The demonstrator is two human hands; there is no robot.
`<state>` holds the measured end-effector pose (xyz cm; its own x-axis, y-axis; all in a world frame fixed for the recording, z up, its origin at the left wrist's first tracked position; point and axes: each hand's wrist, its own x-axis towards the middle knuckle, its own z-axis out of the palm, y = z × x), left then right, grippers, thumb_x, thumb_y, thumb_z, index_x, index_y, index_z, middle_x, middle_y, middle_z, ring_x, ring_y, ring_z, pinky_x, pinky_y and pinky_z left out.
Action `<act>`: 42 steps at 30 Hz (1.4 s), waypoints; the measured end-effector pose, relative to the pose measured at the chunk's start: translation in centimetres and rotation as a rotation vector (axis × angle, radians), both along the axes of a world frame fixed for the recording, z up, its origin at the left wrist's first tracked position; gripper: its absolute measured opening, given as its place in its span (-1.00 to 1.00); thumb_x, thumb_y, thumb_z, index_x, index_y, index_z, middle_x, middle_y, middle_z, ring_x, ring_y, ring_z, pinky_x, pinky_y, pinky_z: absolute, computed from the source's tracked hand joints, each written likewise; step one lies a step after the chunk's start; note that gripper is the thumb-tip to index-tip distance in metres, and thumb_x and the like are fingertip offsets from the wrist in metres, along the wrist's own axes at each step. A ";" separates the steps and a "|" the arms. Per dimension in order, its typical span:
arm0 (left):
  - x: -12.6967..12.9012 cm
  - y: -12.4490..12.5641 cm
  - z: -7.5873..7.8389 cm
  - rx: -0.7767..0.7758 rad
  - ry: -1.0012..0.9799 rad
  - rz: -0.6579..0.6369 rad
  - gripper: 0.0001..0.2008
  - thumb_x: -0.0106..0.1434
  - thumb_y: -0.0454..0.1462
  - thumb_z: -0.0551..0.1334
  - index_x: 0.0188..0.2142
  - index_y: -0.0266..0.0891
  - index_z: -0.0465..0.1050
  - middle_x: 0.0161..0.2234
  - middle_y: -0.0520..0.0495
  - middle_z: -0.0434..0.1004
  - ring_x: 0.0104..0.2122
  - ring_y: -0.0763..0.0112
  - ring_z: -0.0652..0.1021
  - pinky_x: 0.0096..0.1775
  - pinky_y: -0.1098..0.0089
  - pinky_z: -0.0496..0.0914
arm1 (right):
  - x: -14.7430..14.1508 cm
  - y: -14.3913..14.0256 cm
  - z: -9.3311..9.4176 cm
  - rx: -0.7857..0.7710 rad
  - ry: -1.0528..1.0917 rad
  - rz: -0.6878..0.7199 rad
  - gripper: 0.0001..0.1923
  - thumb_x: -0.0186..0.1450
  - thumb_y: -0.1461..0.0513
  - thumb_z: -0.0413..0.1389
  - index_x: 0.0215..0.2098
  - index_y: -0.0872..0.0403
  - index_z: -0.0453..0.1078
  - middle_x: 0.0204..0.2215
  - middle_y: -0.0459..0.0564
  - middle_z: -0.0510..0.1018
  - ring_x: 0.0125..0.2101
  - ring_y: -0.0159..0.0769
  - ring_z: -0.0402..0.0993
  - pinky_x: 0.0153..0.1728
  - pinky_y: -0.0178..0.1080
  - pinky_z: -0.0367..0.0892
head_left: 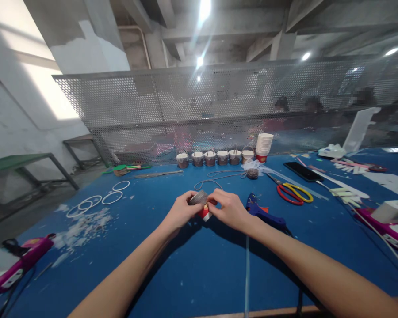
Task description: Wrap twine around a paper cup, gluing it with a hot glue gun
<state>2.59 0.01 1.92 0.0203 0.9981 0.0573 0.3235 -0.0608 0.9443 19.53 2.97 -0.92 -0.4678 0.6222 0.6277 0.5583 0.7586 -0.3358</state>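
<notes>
Right now both hands meet over the middle of the blue worktop [199,274], a little toward its near edge. The left hand [181,212] and the right hand [228,210] are closed together on one small paper cup [204,213], red and white at its base, with a grey-brown covering [199,197] pinched over its top by the fingertips. The cup is held just above the surface, not set down.

Along the far edge stands a row of six cups [215,157] that look already filled and covered, so by my judgement a good part of the batch is done. Beside them a stack of unused cups [263,145] suggests more remain. The one in hand seems mid-way, its covering still being pressed on.

Just right of the hands lies a blue glue gun [263,213]; farther right are scissors [293,193] and a phone [303,171]. White rings [99,198] and white scraps [81,229] lie toward the left edge.
</notes>
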 end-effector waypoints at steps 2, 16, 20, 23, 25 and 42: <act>0.1 -0.1 0.1 0.004 0.005 0.009 -0.78 -0.09 -0.28 0.24 -0.36 -0.26 0.46 -0.51 0.05 0.44 -0.56 0.49 0.37 -0.51 0.45 0.22 | 0.0 0.0 -0.1 0.007 0.001 -0.001 -0.88 0.26 0.33 0.08 -0.39 0.07 0.45 -0.43 -0.06 0.52 -0.43 -0.37 0.42 -0.40 -0.35 0.19; 0.4 -0.2 -0.5 0.103 -0.024 0.029 -0.86 -0.12 -0.35 0.19 -0.47 -0.23 0.40 -0.55 0.12 0.37 -0.53 0.51 0.34 -0.48 0.48 0.23 | -0.1 -0.2 -0.1 0.015 0.071 0.044 -0.89 0.20 0.37 0.10 -0.42 0.06 0.41 -0.46 -0.08 0.50 -0.45 -0.37 0.41 -0.42 -0.35 0.19; 0.3 -0.1 -0.5 0.110 -0.033 0.028 -0.87 -0.14 -0.36 0.20 -0.49 -0.24 0.40 -0.56 0.12 0.37 -0.53 0.51 0.34 -0.47 0.48 0.22 | -0.2 -0.4 0.2 -0.026 0.102 0.055 -0.95 0.20 0.32 0.13 -0.41 0.06 0.40 -0.45 -0.08 0.51 -0.44 -0.37 0.43 -0.39 -0.35 0.22; 0.4 -0.2 -0.5 0.105 -0.038 0.020 -0.86 -0.13 -0.36 0.20 -0.47 -0.23 0.41 -0.55 0.13 0.37 -0.53 0.51 0.34 -0.48 0.48 0.22 | -0.2 -0.6 0.3 -0.059 0.087 0.024 -0.96 0.22 0.28 0.14 -0.41 0.05 0.40 -0.45 -0.08 0.52 -0.42 -0.36 0.45 -0.39 -0.34 0.22; 0.4 -0.2 -0.4 0.111 -0.039 0.014 -0.86 -0.13 -0.36 0.20 -0.47 -0.24 0.41 -0.55 0.12 0.38 -0.52 0.51 0.35 -0.47 0.49 0.22 | -0.2 -0.6 0.3 -0.076 0.075 -0.006 -0.95 0.22 0.28 0.15 -0.42 0.05 0.38 -0.44 -0.08 0.52 -0.42 -0.35 0.45 -0.39 -0.34 0.22; 0.0 -0.2 -0.2 0.213 0.122 -0.117 -0.83 -0.05 -0.29 0.26 -0.39 -0.24 0.41 -0.48 0.09 0.42 -0.46 0.48 0.37 -0.38 0.45 0.28 | -0.8 -1.6 1.5 -0.283 0.032 -0.169 -0.95 0.15 0.30 0.14 -0.45 0.04 0.35 -0.42 -0.10 0.54 -0.41 -0.33 0.43 -0.43 -0.34 0.10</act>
<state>2.59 -0.20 1.77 0.1542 0.9542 0.2563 0.4129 -0.2979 0.8607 18.71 1.36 0.54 -0.3259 0.8411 0.4317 0.6542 0.5303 -0.5392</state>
